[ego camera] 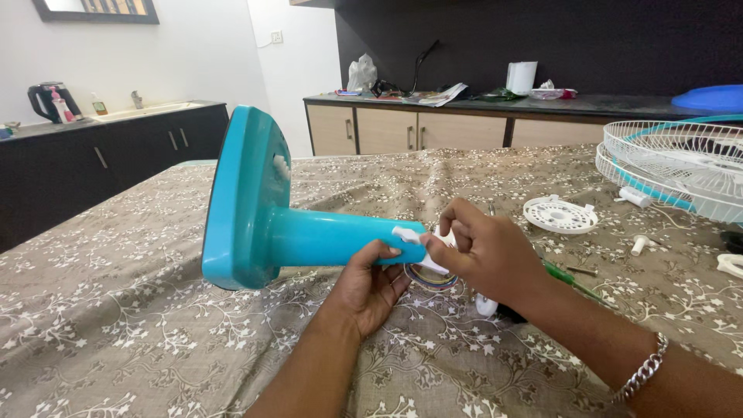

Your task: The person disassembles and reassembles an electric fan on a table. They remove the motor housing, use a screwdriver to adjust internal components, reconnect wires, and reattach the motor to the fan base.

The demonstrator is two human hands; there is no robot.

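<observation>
**Turquoise fan stand held on its side over the patterned cloth**

Turquoise plastic makes up the fan stand (263,224), which lies on its side above the middle of the cloth-covered table (116,310), its round base turned toward the left edge and its column pointing right. The left hand (371,282) cups the column from below near its open end, fingers wrapped up around it, so the grip is closed on the stand. The right hand (484,251) meets that same end from the right, its fingertips pinched narrowly on a small white plastic piece (408,235) at the mouth of the column. Coloured wires (430,275) loop out just beneath the two hands. A silver chain bracelet (644,369) sits on the right wrist.

Behind the right hand, a green-handled screwdriver (569,280) lies on the cloth, partly hidden by the forearm. Further toward the far right corner rest a round white plastic disc (560,214) and a white wire fan guard (677,166) with a turquoise rim, the guard reaching over the right edge of the view. A small white peg (641,245) lies between them and the near edge. Dark cabinets with a black electric kettle (53,101) stand along the left wall.
</observation>
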